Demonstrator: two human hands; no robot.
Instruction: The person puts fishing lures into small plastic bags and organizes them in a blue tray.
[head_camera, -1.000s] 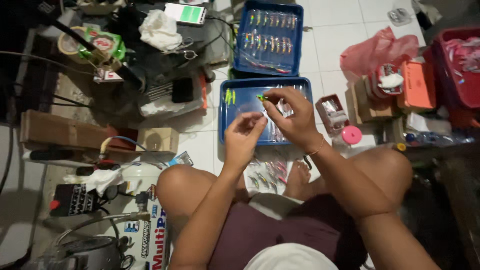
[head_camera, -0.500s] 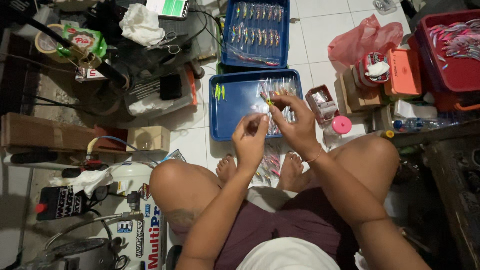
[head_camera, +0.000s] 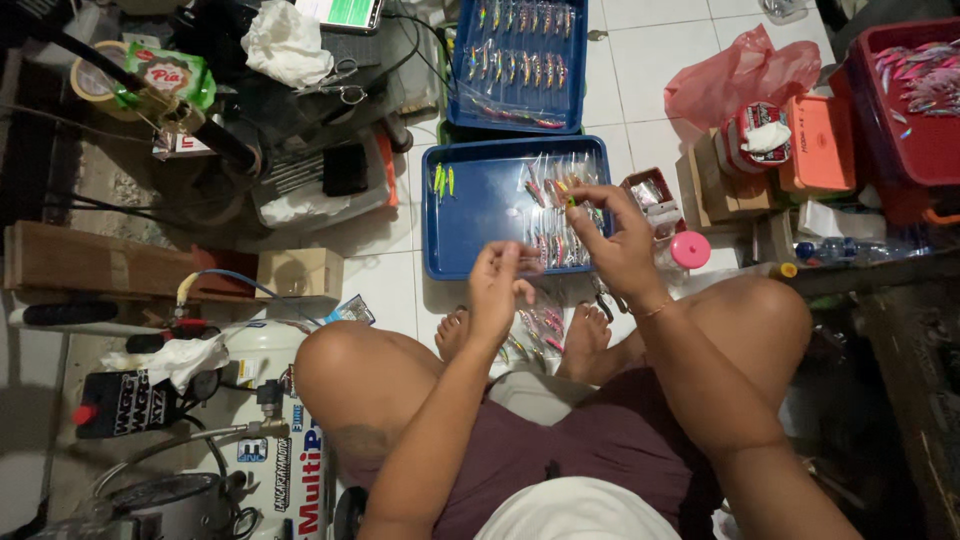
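Right hand (head_camera: 618, 240) pinches a small green-and-yellow fishing lure (head_camera: 566, 192) at its fingertips, above the blue tray (head_camera: 480, 215); left hand (head_camera: 497, 287), just below-left, nips a clear sleeve (head_camera: 530, 262); best done by steadying both wrists, mouth held open; lure fed tail-first.

I sit cross-legged with my knees spread wide and my bare feet tucked together in front of me. Both forearms reach forward from my lap, elbows bent. My left hand (head_camera: 500, 285) is raised with fingers curled and thumb and fingertips pinched together. My right hand (head_camera: 615, 235) is just beyond it and slightly higher, fingers bent in a pinch, the wrist cocked.
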